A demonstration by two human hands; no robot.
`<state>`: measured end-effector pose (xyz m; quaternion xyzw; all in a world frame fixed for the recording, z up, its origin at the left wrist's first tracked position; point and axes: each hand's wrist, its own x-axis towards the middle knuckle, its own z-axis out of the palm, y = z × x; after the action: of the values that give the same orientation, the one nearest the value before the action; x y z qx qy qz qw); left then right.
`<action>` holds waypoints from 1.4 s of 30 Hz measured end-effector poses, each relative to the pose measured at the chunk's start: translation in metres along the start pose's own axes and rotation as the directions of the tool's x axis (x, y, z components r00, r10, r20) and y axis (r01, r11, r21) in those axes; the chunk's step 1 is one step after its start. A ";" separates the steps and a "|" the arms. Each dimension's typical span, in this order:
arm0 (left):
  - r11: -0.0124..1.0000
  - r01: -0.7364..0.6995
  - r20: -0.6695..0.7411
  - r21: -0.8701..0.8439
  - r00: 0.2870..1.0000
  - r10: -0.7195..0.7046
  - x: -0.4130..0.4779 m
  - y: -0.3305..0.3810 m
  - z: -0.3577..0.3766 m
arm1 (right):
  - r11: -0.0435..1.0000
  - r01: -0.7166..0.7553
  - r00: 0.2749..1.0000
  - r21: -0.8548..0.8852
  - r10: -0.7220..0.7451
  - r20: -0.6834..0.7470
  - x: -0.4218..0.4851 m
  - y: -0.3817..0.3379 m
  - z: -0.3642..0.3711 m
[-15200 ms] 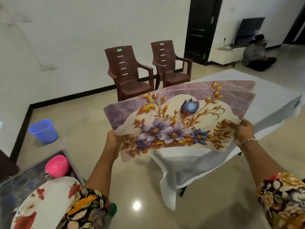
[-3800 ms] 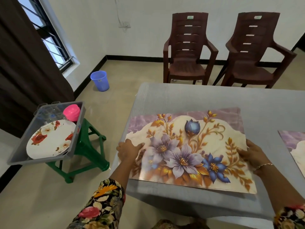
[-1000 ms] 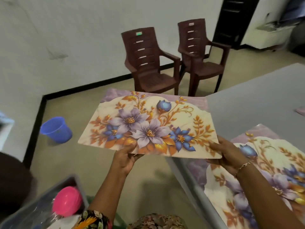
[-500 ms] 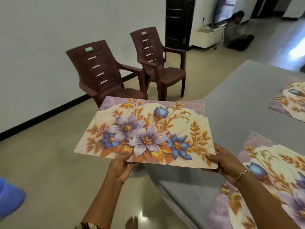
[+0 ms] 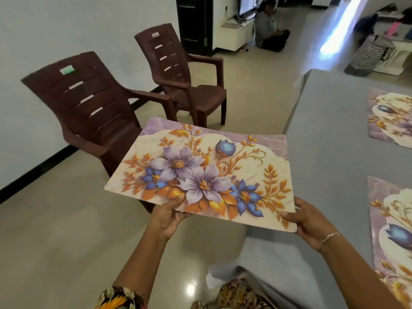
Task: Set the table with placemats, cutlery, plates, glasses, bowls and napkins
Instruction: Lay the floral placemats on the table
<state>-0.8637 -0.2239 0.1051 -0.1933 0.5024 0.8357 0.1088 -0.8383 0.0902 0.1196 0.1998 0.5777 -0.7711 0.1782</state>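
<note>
Head: placemat [image 5: 200, 170], long axis crosswise, face up

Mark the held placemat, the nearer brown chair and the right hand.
held placemat [image 5: 201, 182]: head view, on the central purple flower.
nearer brown chair [image 5: 100, 94]: head view, on the backrest slats.
right hand [image 5: 311, 221]: head view, on the back of the hand, at the placemat's near corner.

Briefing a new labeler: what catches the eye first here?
The floral mat, centre frame, held face-up by left hand and right hand at its near edge, beside the grey table. A far mat and a near mat lie on the table, right. A near chair and a far chair, brown, stand left by the wall.
</note>
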 end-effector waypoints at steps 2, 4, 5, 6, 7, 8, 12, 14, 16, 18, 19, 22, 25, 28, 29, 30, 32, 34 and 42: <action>1.000 0.015 0.041 0.009 0.999 -0.015 0.021 0.009 0.000 | 1.000 0.024 0.999 0.017 -0.023 -0.027 0.010 -0.002 0.003; 0.999 0.032 0.077 0.021 0.996 -0.034 0.044 0.017 0.004 | 0.999 0.038 0.997 0.020 -0.037 -0.061 0.017 -0.008 0.009; 0.999 0.039 0.096 0.035 0.994 -0.042 0.057 0.020 0.007 | 0.999 0.043 0.995 0.015 -0.042 -0.091 0.020 -0.010 0.011; 0.998 0.047 0.117 0.053 0.992 -0.053 0.071 0.024 0.011 | 0.999 0.048 0.992 0.004 -0.047 -0.119 0.024 -0.012 0.013; 0.996 0.059 0.142 0.073 0.988 -0.069 0.084 0.028 0.017 | 0.998 0.061 0.985 0.004 -0.059 -0.159 0.027 -0.013 0.014; 0.993 0.070 0.171 0.096 0.981 -0.086 0.098 0.032 0.024 | 0.997 0.078 0.973 0.001 -0.076 -0.216 0.030 -0.014 0.015; 0.975 0.115 0.298 0.188 0.939 -0.169 0.147 0.042 0.053 | 0.993 0.118 0.922 0.013 -0.104 -0.374 0.040 -0.018 0.017; 0.962 0.148 0.339 0.231 0.914 -0.222 0.167 0.046 0.065 | 0.990 0.138 0.892 0.041 -0.106 -0.439 0.038 -0.022 0.020; 0.947 0.171 0.379 0.272 0.886 -0.268 0.187 0.050 0.078 | 0.986 0.158 0.862 0.061 -0.107 -0.496 0.036 -0.025 0.024; 0.931 0.183 0.425 0.315 0.851 -0.310 0.203 0.050 0.092 | 0.981 0.177 0.829 0.084 -0.102 -0.550 0.030 -0.023 0.028; 0.920 0.190 0.446 0.342 0.829 -0.337 0.210 0.049 0.098 | 0.976 0.189 0.812 0.105 -0.095 -0.576 0.028 -0.020 0.030; 0.882 0.202 0.504 0.425 0.757 -0.416 0.231 0.042 0.124 | 0.957 0.235 0.750 0.168 -0.069 -0.657 0.021 -0.014 0.036; 0.832 0.224 0.550 0.507 0.659 -0.513 0.251 0.032 0.156 | 0.947 0.259 0.675 0.189 -0.038 -0.737 0.018 -0.010 0.040; 0.779 0.245 0.577 0.577 0.552 -0.602 0.273 0.022 0.190 | 0.920 0.320 0.552 0.226 0.012 -0.834 0.024 -0.006 0.043; 0.761 0.244 0.580 0.600 0.523 -0.625 0.280 0.019 0.203 | 0.911 0.339 0.518 0.235 0.028 -0.855 0.027 -0.005 0.044; 0.740 0.238 0.579 0.629 0.492 -0.650 0.288 0.015 0.215 | 0.904 0.350 0.489 0.245 0.047 -0.871 0.031 -0.005 0.046; 0.699 0.224 0.576 0.680 0.427 -0.697 0.303 0.010 0.236 | 0.889 0.373 0.422 0.267 0.094 -0.902 0.039 -0.005 0.052; 0.664 0.205 0.572 0.719 0.369 -0.733 0.317 0.003 0.255 | 0.864 0.411 0.354 0.290 0.143 -0.924 0.049 -0.007 0.061; 0.503 0.117 0.478 0.856 0.191 -0.857 0.325 -0.018 0.292 | 0.798 0.510 0.094 0.321 0.320 -0.943 0.071 -0.004 0.103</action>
<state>-1.2123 0.0386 0.0729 0.1687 0.5124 0.4621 0.7039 -0.9113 -0.0105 0.1122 0.6646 0.2822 -0.5757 -0.3838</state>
